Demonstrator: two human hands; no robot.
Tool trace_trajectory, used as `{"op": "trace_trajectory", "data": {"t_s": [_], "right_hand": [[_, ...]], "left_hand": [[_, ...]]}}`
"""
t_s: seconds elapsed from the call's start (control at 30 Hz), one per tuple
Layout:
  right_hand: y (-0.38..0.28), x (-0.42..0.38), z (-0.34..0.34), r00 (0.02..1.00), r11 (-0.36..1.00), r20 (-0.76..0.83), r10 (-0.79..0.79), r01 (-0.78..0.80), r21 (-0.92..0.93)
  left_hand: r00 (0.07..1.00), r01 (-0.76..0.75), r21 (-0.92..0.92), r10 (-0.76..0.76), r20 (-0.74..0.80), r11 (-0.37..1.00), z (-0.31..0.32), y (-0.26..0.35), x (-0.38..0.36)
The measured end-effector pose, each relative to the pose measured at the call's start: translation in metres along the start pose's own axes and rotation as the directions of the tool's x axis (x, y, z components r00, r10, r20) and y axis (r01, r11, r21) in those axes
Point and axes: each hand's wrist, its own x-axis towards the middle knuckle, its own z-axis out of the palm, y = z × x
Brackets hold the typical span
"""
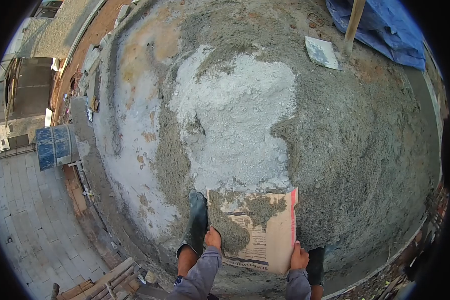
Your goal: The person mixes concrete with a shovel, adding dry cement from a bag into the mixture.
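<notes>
Blue barrel [55, 146] sits off on the paving, out of the way. Left hand [213, 238] and right hand [299, 256] each clamp a bottom corner of the paper sack [265, 230], holding it mouth-down so powder lands on the sand pile [345, 140]. Shovel [352, 22] stands stuck at the far edge.
</notes>
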Motion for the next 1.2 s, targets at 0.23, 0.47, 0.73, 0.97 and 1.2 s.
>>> {"op": "trace_trajectory", "data": {"t_s": [0.23,0.47,0.73,0.97,1.2], "right_hand": [[-0.065,-0.007,-0.09,0.988,0.988,0.023,-0.151,0.15,0.045],[-0.111,0.036,-0.14,0.94,0.935,0.28,-0.194,0.09,0.343],[-0.09,0.03,-0.097,0.933,0.937,0.252,-0.258,0.178,0.3],[-0.13,-0.003,-0.115,0.855,0.947,0.416,-0.31,0.241,0.211],[-0.142,-0.037,-0.124,0.939,0.948,0.132,-0.318,0.311,0.071]], "left_hand": [[0.987,-0.076,0.212,0.044,0.154,0.974,-0.086,0.147,-0.125],[0.819,0.087,-0.316,0.113,0.563,0.945,-0.081,0.127,-0.086],[0.529,0.512,-0.404,0.093,0.844,0.758,-0.055,0.082,-0.095],[0.499,0.546,-0.404,0.102,0.861,0.734,-0.053,0.067,-0.096],[0.593,0.39,-0.317,0.028,0.805,0.865,-0.113,0.132,-0.112]]}}
